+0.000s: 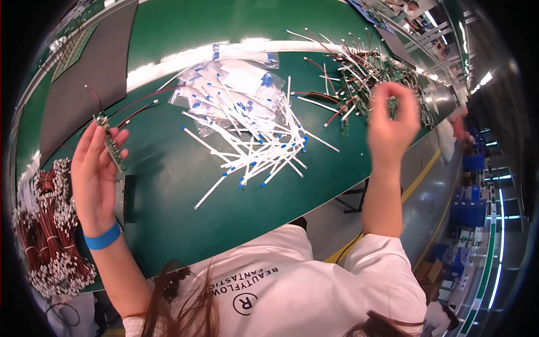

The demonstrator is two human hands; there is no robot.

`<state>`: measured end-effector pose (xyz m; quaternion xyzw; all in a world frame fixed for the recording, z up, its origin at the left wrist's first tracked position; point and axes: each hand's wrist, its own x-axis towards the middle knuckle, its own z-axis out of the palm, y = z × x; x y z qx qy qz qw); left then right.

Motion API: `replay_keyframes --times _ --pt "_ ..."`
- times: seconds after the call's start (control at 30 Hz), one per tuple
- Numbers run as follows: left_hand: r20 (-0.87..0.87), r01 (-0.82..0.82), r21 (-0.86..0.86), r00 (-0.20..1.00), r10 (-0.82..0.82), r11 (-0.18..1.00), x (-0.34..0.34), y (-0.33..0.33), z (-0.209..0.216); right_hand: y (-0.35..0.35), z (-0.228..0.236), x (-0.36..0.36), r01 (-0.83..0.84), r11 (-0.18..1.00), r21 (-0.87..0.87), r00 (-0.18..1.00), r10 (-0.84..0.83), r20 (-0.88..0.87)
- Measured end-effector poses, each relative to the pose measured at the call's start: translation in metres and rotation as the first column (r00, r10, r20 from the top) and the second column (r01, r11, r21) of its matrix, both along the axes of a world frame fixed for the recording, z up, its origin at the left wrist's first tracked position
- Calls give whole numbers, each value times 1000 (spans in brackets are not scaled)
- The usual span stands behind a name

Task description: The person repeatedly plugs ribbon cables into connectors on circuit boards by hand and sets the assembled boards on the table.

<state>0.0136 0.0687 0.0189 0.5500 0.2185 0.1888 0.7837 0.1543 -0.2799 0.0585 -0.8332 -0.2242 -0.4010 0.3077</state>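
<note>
Head view, and a green board (114, 149) is held up by the left hand (94, 175), pinched between thumb and fingers on the left side, above the table (174, 224). The board is tilted, its lower end pointed toward the middle, and thin red and black wires (139, 111) are trailed from its upper end. A blue band (103, 238) is worn on that wrist.

Across on the right, the right hand (394, 109) is raised and blurred, thumb and forefinger curled into a ring; whether anything is gripped there cannot be told. Behind it a tangled pile (365, 70) of boards and leads is partly covered from sight, and whether it is touched cannot be made out either. Just beside the pile, a small loose board (344, 126) is seen on the table.

Between the hands, white strips (285, 147) with blue ends are scattered every which way, some of them laid over clear bags (191, 90). Over at the far left, bundles (49, 227) of dark red leads, tipped with white plugs, are stacked near the left forearm. Farther back, a dark mat (101, 70) is spread, and a green panel (76, 51) is rested on it.
</note>
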Motion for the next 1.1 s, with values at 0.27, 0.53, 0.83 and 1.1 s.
replay_keyframes --times 0.27,0.53,0.83,1.1 --pt "181 281 -400 957 -225 873 8 -14 -20 67 -61 -25 -479 863 -164 727 285 -625" --pt "190 330 -453 943 -272 828 1 -26 -24 133 -85 2 -439 845 -305 863 302 -406" --pt "153 262 -474 965 -215 840 -8 -29 -24 137 -67 1 -475 877 -67 834 425 -353" --pt "115 332 -495 941 -318 803 -18 -40 -18 142 -20 -56 -238 541 807 -354 726 -590"
